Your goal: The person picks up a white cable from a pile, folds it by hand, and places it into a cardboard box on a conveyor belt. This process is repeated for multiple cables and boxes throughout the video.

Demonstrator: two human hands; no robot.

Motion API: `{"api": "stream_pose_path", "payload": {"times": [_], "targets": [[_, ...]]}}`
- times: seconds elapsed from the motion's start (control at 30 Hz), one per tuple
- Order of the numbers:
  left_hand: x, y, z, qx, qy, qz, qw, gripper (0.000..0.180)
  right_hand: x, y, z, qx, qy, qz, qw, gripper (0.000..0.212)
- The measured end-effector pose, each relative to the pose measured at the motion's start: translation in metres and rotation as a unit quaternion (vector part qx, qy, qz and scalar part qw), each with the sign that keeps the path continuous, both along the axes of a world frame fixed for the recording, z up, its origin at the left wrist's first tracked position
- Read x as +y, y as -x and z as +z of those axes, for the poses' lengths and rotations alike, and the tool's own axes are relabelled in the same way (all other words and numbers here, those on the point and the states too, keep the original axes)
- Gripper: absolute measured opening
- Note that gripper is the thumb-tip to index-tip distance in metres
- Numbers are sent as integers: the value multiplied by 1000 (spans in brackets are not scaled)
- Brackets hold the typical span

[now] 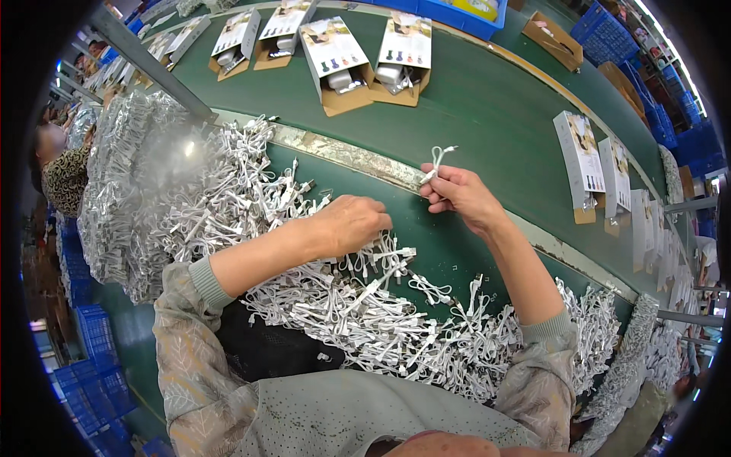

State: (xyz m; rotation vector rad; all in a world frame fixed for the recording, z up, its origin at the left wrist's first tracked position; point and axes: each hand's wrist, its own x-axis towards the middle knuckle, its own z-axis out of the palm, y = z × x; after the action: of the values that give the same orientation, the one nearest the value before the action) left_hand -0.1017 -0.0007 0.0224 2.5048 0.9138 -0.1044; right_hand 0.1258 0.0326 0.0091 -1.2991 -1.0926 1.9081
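Note:
My right hand (463,196) is raised over the metal edge strip, its thumb and fingers pinching a small looped white charging cable (437,161). My left hand (352,224) is closed above a heap of white USB cables (365,316), fingers curled down and turned away. What it grips, if anything, is hidden behind the knuckles, though cables lie right below it. The heap spreads over the green worktop, from beside my left forearm round to below my right one. One loose bundled cable (430,289) lies between my arms at the heap's edge.
Beyond the metal strip (350,158) runs a green conveyor belt (487,129). Open printed boxes (335,57) with white items stand on it, more of them (582,160) at the right. Clear plastic bags (126,190) pile up left, near another person (65,171) and a metal post (152,61).

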Motion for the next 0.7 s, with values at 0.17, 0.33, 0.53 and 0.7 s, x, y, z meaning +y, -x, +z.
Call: {"api": "stream_pose_path", "payload": {"times": [0.17, 0.33, 0.53, 0.7], "targets": [[-6, 18, 7, -20, -12, 18, 1000, 10, 31, 26, -3, -72, -39, 30, 996, 22], [-14, 22, 0, -24, 21, 42, 999, 9, 76, 58, -14, -140, -118, -32, 983, 19], [-11, 19, 4, -27, 69, 65, 995, 10, 150, 46, -61, -301, -189, -164, 920, 25], [1, 24, 30, -73, 236, 206, 947, 14, 145, 26, -88, -361, -318, -167, 860, 30]]}}
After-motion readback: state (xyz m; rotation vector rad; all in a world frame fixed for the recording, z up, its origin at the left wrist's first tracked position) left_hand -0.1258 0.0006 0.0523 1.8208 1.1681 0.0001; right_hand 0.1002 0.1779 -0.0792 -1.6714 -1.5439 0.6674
